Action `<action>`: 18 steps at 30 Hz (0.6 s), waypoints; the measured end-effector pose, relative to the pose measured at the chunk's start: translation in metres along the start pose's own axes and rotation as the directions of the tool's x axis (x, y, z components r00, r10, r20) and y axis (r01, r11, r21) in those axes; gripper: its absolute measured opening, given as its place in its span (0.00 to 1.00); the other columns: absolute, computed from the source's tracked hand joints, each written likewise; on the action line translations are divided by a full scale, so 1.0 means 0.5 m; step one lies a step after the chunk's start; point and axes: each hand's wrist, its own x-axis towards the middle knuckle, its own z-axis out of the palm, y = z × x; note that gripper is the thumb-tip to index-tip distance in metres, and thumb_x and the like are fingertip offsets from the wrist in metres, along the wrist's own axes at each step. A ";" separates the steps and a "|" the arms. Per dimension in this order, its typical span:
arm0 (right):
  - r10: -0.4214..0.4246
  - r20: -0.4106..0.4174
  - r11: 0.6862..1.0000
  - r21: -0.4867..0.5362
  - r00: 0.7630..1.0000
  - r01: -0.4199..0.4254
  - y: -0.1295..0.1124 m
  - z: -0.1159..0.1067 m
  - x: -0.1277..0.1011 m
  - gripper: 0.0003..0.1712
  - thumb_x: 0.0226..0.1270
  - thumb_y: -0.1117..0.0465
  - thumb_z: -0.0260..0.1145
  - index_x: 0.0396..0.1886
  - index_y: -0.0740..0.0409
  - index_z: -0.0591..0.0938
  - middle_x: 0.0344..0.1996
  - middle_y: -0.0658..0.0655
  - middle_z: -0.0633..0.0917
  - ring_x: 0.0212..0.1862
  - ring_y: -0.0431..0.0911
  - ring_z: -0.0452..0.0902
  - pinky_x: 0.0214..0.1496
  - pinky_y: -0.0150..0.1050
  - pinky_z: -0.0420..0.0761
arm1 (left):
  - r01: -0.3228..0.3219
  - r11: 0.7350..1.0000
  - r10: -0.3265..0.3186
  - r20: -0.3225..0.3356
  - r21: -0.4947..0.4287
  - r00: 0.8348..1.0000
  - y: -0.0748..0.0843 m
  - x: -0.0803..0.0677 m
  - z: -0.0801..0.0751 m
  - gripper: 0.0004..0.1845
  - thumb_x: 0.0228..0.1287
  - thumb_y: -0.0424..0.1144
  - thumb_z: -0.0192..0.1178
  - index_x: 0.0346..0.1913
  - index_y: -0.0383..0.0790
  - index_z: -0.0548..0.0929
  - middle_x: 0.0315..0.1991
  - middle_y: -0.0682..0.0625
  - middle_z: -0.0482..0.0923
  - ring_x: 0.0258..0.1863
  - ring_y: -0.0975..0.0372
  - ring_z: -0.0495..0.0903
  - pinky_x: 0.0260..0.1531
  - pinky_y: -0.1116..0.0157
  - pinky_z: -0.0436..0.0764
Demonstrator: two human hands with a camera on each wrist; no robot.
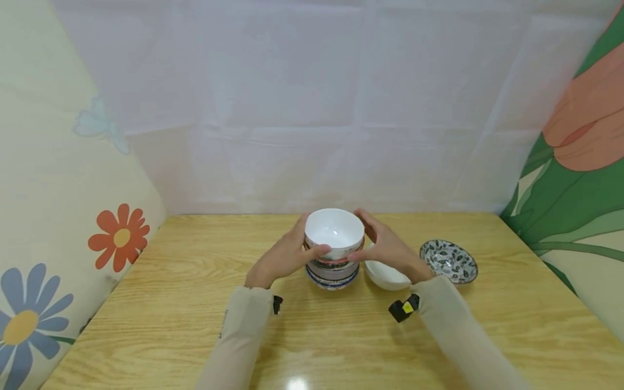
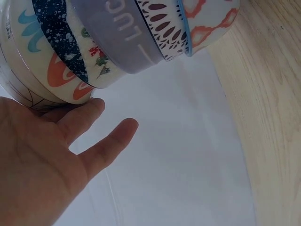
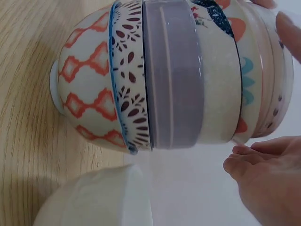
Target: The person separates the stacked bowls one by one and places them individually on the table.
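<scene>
We have a tall stack [image 1: 333, 260] of bowls in the middle of the table [image 1: 170, 303]. Our left hand [image 1: 287, 254] is at its 9 o'clock and our right hand [image 1: 390, 250] at its 3 o'clock. Both cup the top bowl [image 1: 335, 232], fingers curved around its sides. From the wrist views the fingers look loose, so we cannot tell how hard they press. If we squeeze on one side only, the top bowl may tip and the stack could lean and fall. A white bowl [image 1: 385, 275] sits right beside the stack at 4 o'clock, and a spotted dish [image 1: 449, 261] further out at 3. A wobble could knock into them.
</scene>
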 end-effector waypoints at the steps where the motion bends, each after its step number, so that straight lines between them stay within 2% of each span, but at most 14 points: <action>1: -0.019 0.005 1.000 0.007 1.000 0.019 -0.001 0.003 0.003 0.54 0.50 0.57 0.77 0.73 0.56 0.57 0.69 0.60 0.64 0.72 0.55 0.56 0.74 0.57 0.51 | -0.002 1.000 0.002 0.000 -0.001 1.000 0.000 -0.001 0.000 0.48 0.60 0.62 0.58 0.74 0.46 0.48 0.67 0.44 0.63 0.62 0.53 0.69 0.58 0.50 0.72; 4: -0.056 0.015 0.998 0.024 0.998 0.056 -0.004 0.010 0.008 0.50 0.50 0.58 0.77 0.71 0.53 0.61 0.64 0.58 0.69 0.66 0.54 0.65 0.70 0.58 0.59 | -0.005 1.000 0.005 0.008 -0.011 1.000 0.001 -0.002 0.000 0.48 0.60 0.63 0.57 0.74 0.46 0.47 0.67 0.45 0.63 0.60 0.54 0.70 0.56 0.51 0.74; 8: -0.049 0.005 0.999 0.021 0.999 0.049 -0.007 0.015 0.011 0.52 0.49 0.58 0.78 0.71 0.53 0.60 0.63 0.58 0.70 0.63 0.54 0.67 0.66 0.56 0.65 | 0.000 1.000 0.001 0.024 -0.022 1.000 0.001 0.000 0.001 0.48 0.61 0.63 0.57 0.75 0.47 0.46 0.66 0.45 0.63 0.56 0.54 0.72 0.52 0.53 0.75; 10: -0.028 -0.011 0.999 0.017 1.000 0.028 -0.007 0.017 0.012 0.55 0.46 0.58 0.79 0.72 0.54 0.58 0.65 0.60 0.69 0.64 0.55 0.66 0.67 0.55 0.64 | 0.011 1.000 -0.011 0.025 -0.019 1.000 0.000 -0.001 0.001 0.48 0.60 0.63 0.58 0.75 0.48 0.47 0.67 0.46 0.63 0.58 0.55 0.71 0.53 0.53 0.75; 15: 0.033 -0.028 0.999 0.018 0.999 -0.033 -0.006 0.020 0.013 0.66 0.43 0.56 0.81 0.76 0.57 0.48 0.72 0.63 0.59 0.71 0.58 0.58 0.72 0.57 0.56 | 0.048 0.998 -0.048 0.026 -0.027 0.999 -0.006 -0.004 -0.004 0.51 0.55 0.60 0.65 0.75 0.51 0.47 0.69 0.49 0.60 0.67 0.57 0.64 0.64 0.50 0.68; 18: 0.060 -0.032 0.998 0.014 0.998 -0.060 -0.003 0.023 0.016 0.69 0.42 0.55 0.82 0.77 0.56 0.45 0.72 0.63 0.59 0.71 0.58 0.58 0.72 0.57 0.57 | 0.048 0.998 -0.047 0.029 -0.038 0.998 -0.010 -0.004 -0.005 0.53 0.53 0.58 0.68 0.75 0.50 0.47 0.70 0.49 0.59 0.69 0.57 0.62 0.66 0.50 0.65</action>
